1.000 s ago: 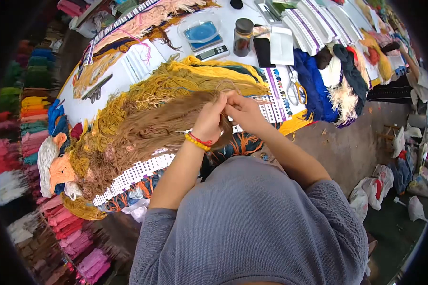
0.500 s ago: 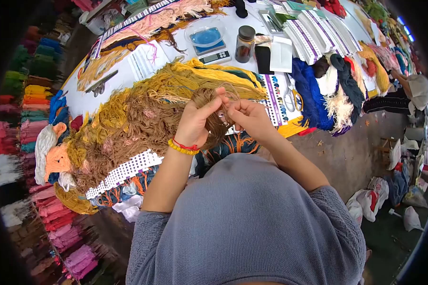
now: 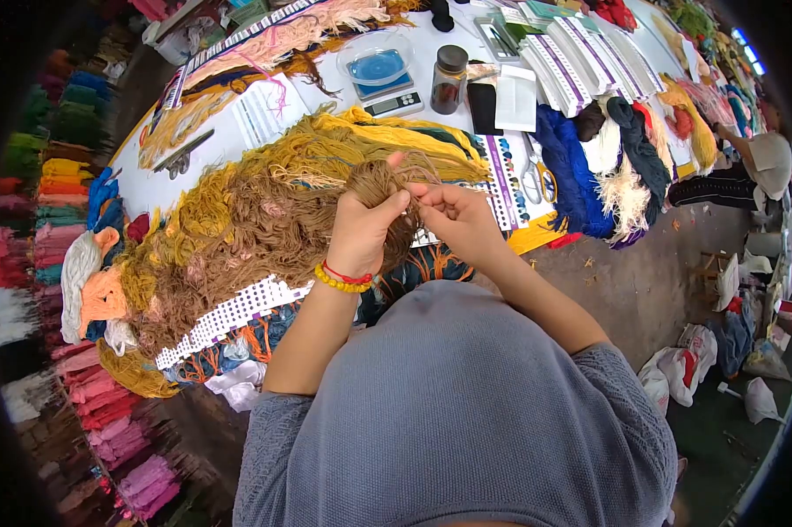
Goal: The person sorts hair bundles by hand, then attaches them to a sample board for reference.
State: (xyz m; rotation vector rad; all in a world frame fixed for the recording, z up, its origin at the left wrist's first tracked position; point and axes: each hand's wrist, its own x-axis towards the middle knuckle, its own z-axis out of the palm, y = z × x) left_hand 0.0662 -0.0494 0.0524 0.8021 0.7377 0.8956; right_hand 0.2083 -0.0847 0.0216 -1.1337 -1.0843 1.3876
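A brown yarn skein [image 3: 375,183] is bunched in my left hand [image 3: 361,230], whose thumb presses on its right side. Red and yellow bands circle that wrist. My right hand [image 3: 457,221] is closed in a pinch at the skein's right edge, thumb and forefinger together on its strands; how many strands they grip is too small to tell. Under and beside both hands spreads a large heap of brown yarn [image 3: 282,224], with olive and mustard yarn [image 3: 299,149] behind it. The lower part of the held skein hangs between my hands and is partly hidden.
Beyond the yarn stand a digital scale [image 3: 392,104] with a clear bowl and a dark jar [image 3: 450,81]. Scissors [image 3: 535,180] lie at the right, near blue yarn [image 3: 565,167] and purple-striped cards [image 3: 580,66]. A dotted card [image 3: 238,318] edges the heap. Another person [image 3: 765,167] bends at far right.
My left thumb has lowered onto the skein and its fingers have curled further around it. My right fingertips have shifted slightly up and left, still pinched at the strands. The view has shifted a little.
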